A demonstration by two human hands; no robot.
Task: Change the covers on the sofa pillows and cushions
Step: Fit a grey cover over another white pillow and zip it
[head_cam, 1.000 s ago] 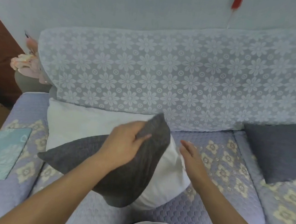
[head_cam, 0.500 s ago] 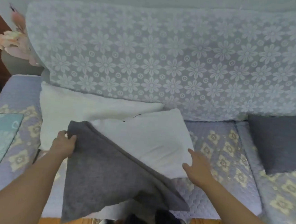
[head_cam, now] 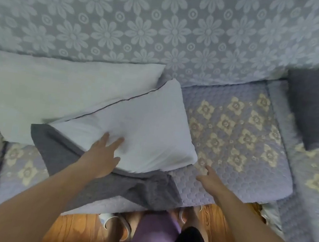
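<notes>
Head view | left hand (head_cam: 102, 160) flat on white pillow (head_cam: 134, 130), right hand (head_cam: 210, 181) released | pin pillow, draw grey cover (head_cam: 69, 163) free evenly.

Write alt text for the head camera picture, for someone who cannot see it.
A person's left hand presses flat on a white pillow lying on a grey cover on a sofa seat. The right hand rests open beside it. A second white pillow leans behind, and a grey cushion sits far right.

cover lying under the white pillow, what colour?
Dark grey, plain, no pattern: the cover under the white pillow. Head view.
</notes>
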